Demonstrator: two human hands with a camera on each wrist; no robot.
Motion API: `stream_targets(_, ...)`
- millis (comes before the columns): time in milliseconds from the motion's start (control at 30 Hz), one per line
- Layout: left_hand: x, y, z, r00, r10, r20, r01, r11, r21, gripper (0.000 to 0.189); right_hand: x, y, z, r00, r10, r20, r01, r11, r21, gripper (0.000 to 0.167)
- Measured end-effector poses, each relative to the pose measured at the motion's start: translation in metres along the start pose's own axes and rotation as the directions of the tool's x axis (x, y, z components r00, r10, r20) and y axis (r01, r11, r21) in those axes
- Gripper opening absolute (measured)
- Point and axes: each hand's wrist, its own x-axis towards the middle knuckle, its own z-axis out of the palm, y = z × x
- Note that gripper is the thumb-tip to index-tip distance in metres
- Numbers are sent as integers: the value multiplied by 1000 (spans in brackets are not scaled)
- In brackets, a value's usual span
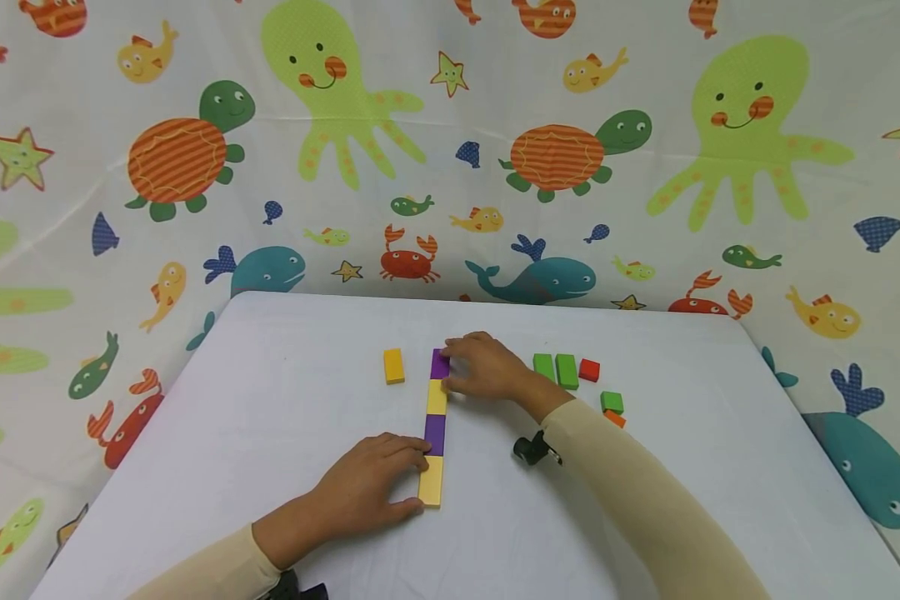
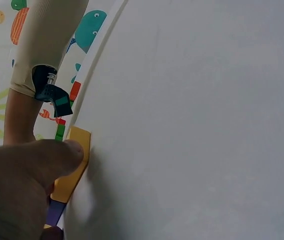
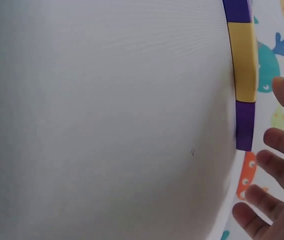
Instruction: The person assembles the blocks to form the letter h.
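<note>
A straight row of blocks runs away from the person: a near yellow block (image 1: pixel 432 485), a purple block (image 1: pixel 435 435), another yellow block (image 1: pixel 437 397) and a far purple block (image 1: pixel 439 364). My left hand (image 1: pixel 362 487) lies along the row's left side, fingertips at the near purple and yellow blocks. In the left wrist view its thumb (image 2: pixel 57 155) rests against the yellow block (image 2: pixel 72 175). At the far end, my right hand (image 1: pixel 487 367) comes in from the right, fingers beside the far purple block. The right wrist view shows these fingers (image 3: pixel 277 170) spread, apart from the purple block (image 3: pixel 244 126).
A single orange-yellow block (image 1: pixel 393 367) lies left of the row. To the right, near the right forearm, are two long green blocks (image 1: pixel 555 371), a red block (image 1: pixel 589 370), a small green block (image 1: pixel 611 402) and an orange block (image 1: pixel 614 418). A sea-animal curtain (image 1: pixel 450 192) hangs behind the white table (image 1: pixel 285 383).
</note>
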Motion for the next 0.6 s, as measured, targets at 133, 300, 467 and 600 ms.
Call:
stream_targets(133,0,1,0,1000,-6,13,6,1000,1,38,-7,2,-5,1000,4,-25,-3,1000,9,51)
stream_targets(300,0,1,0,1000,-4,6,4,1000,3,37,-20,9,-11,999,11,-46,-10,1000,5,49)
stream_targets(467,1,1,1,1000,2,2,-2,1000,11,37,-34,21,-14,998,12,-56,-12,1000,3,51)
stream_targets(600,0,2,-1,1000,-3,7,3,1000,10,36,-45,27,-17,998,22,-56,-23,1000,-15,53)
